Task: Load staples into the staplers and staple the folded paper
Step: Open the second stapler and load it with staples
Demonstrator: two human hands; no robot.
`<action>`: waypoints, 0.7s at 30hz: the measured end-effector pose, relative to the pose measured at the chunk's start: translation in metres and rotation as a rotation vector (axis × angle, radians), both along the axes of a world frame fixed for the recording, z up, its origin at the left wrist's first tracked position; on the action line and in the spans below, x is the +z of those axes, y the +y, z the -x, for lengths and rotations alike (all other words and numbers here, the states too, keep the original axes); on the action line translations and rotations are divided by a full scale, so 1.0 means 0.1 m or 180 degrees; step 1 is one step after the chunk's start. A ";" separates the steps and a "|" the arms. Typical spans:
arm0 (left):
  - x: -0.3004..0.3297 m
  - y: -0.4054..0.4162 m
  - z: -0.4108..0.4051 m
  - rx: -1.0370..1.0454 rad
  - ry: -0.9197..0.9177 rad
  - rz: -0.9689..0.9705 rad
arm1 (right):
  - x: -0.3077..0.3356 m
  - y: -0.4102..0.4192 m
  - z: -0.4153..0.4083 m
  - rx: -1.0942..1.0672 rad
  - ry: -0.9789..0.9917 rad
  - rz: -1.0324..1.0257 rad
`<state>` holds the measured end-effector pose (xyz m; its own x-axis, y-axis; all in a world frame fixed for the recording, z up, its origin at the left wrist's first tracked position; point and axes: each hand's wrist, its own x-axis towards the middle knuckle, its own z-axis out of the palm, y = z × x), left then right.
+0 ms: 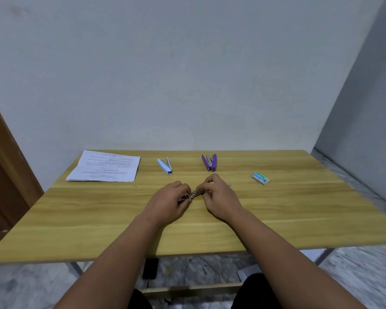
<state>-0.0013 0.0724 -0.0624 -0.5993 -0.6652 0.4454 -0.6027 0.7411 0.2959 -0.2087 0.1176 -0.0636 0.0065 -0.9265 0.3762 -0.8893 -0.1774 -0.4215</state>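
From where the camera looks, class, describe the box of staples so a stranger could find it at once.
Start at the wooden table and go to its right side, past the purple stapler. There lies the box of staples, alone and flat. It is the only small green and white box; the two staplers beside it are long and hinged open.

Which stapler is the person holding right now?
The dark metal stapler, gripped between left hand and right hand. The white stapler and purple stapler lie untouched behind.

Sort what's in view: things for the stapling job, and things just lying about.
Job: dark metal stapler gripped by left hand and right hand; white stapler; purple stapler; green staple box; printed paper stack.
Lying about: black object under the wooden table.
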 end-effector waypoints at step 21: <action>0.61 0.02 0.22 0.0011 0.2156 -0.4134 | 0.32 -0.13 -0.19 -0.0084 -0.7452 -0.0854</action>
